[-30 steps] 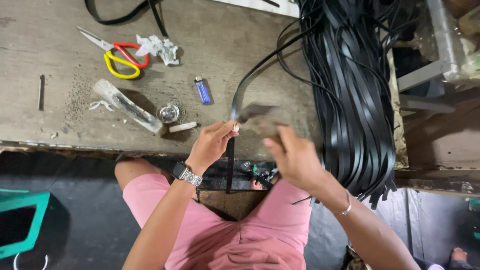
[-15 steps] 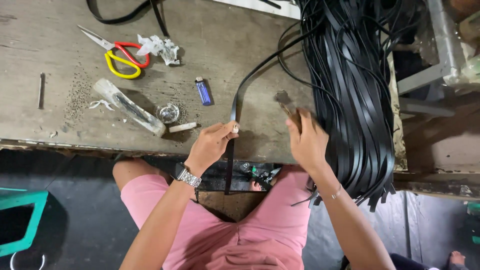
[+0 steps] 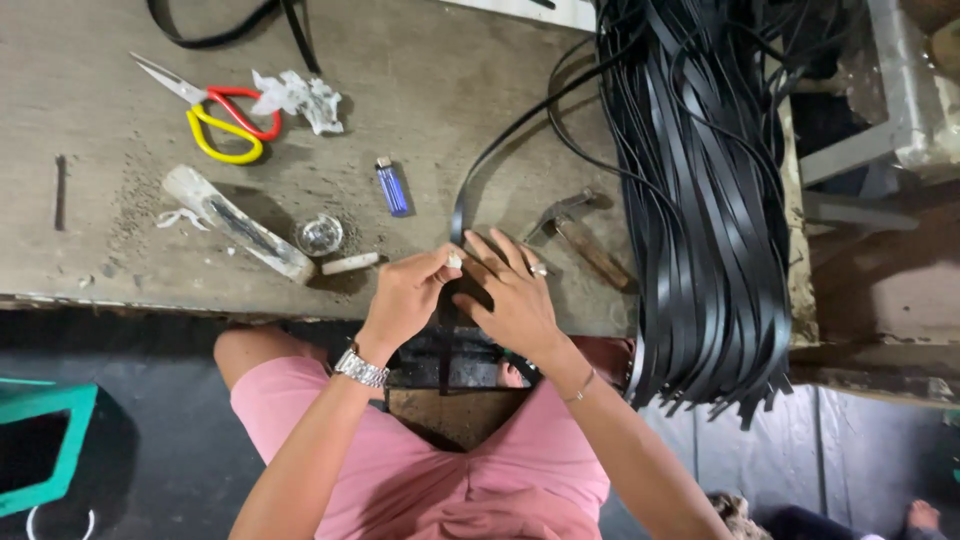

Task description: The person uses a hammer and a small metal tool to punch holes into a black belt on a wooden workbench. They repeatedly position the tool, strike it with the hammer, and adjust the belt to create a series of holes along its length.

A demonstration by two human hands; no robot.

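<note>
My left hand [image 3: 410, 295] pinches a black flat strap [image 3: 490, 165] at the near edge of the worn bench [image 3: 420, 70]. The strap curves away toward a thick bundle of black straps [image 3: 700, 200] draped over the bench's right side. My right hand [image 3: 515, 295] lies against the left one, its fingers spread over the same strap where it bends down off the edge. A small hammer [image 3: 580, 235] rests on the bench just right of my right hand, untouched.
Red-and-yellow scissors [image 3: 215, 115], crumpled white paper [image 3: 300, 95], a blue lighter [image 3: 392, 186], a grimy pale tool [image 3: 235, 220], a small round tin [image 3: 320, 235] and a short white stub [image 3: 350, 263] lie on the bench's left. A green frame [image 3: 40, 450] stands on the floor.
My right hand set the hammer down on the bench and came left to join the left hand on the strap. The left hand has stayed in place.
</note>
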